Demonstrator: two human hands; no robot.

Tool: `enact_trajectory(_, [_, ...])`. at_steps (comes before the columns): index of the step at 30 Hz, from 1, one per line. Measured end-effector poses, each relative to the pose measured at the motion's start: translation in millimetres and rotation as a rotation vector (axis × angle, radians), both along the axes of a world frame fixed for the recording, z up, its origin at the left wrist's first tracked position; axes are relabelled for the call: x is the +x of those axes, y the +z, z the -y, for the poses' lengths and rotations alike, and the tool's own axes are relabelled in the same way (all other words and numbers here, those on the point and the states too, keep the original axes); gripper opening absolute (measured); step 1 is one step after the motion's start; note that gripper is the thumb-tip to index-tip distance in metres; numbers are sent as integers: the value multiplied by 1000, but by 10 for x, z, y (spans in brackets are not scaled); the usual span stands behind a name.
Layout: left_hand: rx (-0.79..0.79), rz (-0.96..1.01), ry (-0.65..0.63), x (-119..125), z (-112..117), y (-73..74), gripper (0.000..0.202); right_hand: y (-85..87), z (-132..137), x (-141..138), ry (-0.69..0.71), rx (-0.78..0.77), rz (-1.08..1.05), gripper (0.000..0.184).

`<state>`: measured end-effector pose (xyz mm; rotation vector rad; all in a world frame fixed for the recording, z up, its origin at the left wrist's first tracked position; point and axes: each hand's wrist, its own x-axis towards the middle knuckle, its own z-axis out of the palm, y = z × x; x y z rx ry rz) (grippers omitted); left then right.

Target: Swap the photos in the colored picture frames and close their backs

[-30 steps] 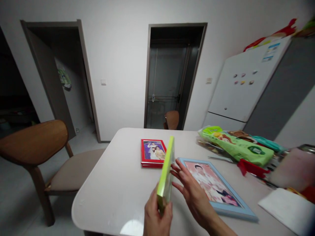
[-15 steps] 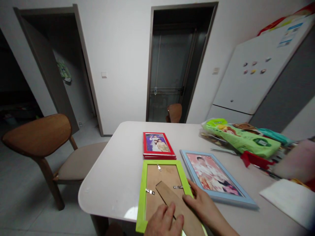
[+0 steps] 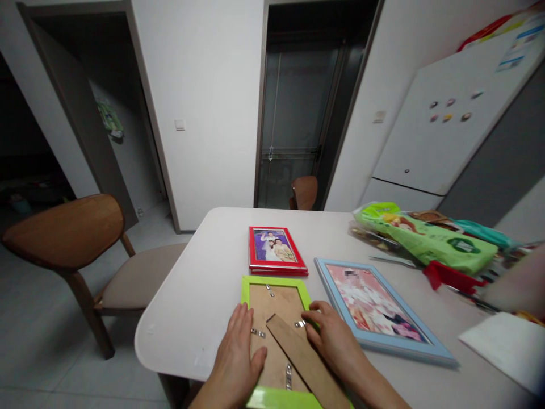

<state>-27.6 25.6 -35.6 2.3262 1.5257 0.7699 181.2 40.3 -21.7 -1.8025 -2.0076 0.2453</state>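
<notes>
A lime-green picture frame (image 3: 275,280) lies face down at the table's near edge, its brown backing board (image 3: 283,304) showing. Small metal turn clips sit around the board, and a brown stand leg (image 3: 304,355) slants across it. My left hand (image 3: 236,355) rests flat along the frame's left side, fingers stretched out and thumb over the board. On the opposite side, my right hand (image 3: 334,335) has its fingers bent around the frame's right edge, their tips at the right metal clip (image 3: 300,324).
Red photo frames (image 3: 275,250) are stacked just beyond. To the right lies a light-blue photo frame (image 3: 381,309). Farther right are a green wipes packet (image 3: 443,241), a red object (image 3: 453,277) and white paper (image 3: 511,346). A wooden chair (image 3: 63,233) stands left of the table.
My left hand has moved from the stand leg to the frame's left side. My right hand has shifted up along the right edge, to the clip there. The lower clip now shows.
</notes>
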Motion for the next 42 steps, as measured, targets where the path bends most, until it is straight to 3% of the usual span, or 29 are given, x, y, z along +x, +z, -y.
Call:
enact_trajectory(5, [-29,46,-13,-19,-74,-104,59,-24,-47,-44,-13,-23,-18,29])
enact_trajectory(12, [-29,141,-6,-86,-66,-117,59,70,8,-91,-20,-33,85,32])
enact_trajectory(14, [-23,175,2,-104,-67,-131,58,150,111,-130,120,-5,76,28])
enact_trajectory(17, [-26,208,11,-109,-65,-150,59,255,261,-221,437,-48,21,20])
enact_trajectory(19, [-32,222,20,-104,-65,-157,59,272,313,-287,526,-87,-8,17])
enact_trajectory(25, [-27,227,10,-102,-64,-162,59,166,282,-401,470,-37,-45,14])
enact_trajectory(30, [-37,272,23,-97,-60,-158,58,172,153,-559,398,-8,-87,17])
enact_trajectory(36, [-30,213,24,-93,-77,-156,54,156,-60,-851,267,36,72,17])
enact_trajectory(42, [-52,242,24,-92,-66,-146,57,52,-287,-784,194,77,72,20])
